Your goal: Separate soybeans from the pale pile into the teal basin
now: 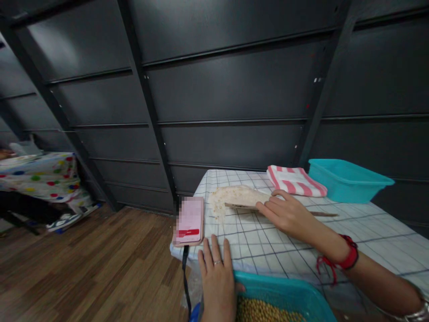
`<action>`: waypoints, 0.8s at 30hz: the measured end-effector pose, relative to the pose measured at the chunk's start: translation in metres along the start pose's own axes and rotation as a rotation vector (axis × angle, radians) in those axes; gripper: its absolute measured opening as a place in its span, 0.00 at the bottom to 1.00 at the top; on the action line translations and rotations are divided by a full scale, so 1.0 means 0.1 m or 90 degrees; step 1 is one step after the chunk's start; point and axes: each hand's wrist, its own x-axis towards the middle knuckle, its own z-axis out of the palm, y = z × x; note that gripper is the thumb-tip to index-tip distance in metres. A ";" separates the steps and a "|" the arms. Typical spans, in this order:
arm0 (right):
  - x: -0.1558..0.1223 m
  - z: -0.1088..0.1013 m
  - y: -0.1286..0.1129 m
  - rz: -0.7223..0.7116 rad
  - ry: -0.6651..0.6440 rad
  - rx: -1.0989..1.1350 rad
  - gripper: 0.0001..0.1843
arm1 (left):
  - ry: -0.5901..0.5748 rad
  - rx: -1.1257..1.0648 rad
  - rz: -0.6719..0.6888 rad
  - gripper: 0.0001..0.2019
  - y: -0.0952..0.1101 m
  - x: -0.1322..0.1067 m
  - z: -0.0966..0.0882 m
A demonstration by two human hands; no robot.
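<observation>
Dark wall panels (231, 94) fill twelve o'clock; a polka-dot cloth (40, 175) hangs at nine, wooden floor (110, 252) at eight, a pink phone (190, 219) at seven, a folded pink-striped towel (295, 181) near three.

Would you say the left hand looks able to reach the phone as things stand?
Probably yes: the phone lies on the checked tablecloth, just ahead and left of the left hand, with nothing visible between them.

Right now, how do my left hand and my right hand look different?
Your left hand is open, fingers straight, beside the front tub; your right hand curls onto a thin strip. The left shows a ring on one finger, while the right has a red bracelet at its wrist. Both show their backs.
</observation>
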 end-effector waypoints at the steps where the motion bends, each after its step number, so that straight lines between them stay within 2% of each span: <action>1: 0.01 0.05 0.04 0.006 -0.003 -0.008 0.15 | -0.006 -0.003 0.001 0.47 0.00 0.00 0.00; 5: 0.03 0.15 0.22 0.022 -0.020 -0.018 0.18 | -0.022 -0.010 -0.001 0.47 0.00 0.01 0.01; 12: 0.13 0.00 0.40 0.048 0.002 0.015 0.13 | -0.015 -0.018 0.000 0.46 0.00 0.01 0.02; 15: 0.25 0.03 0.35 0.048 0.018 0.042 0.12 | -0.009 -0.009 0.002 0.46 0.00 -0.01 0.07; 21: 0.51 0.39 0.13 0.000 0.017 0.082 0.14 | 0.034 0.012 -0.004 0.49 0.01 -0.05 0.23; 24: 0.55 0.47 0.07 -0.019 0.013 0.090 0.14 | 0.042 -0.003 -0.004 0.49 0.00 -0.05 0.23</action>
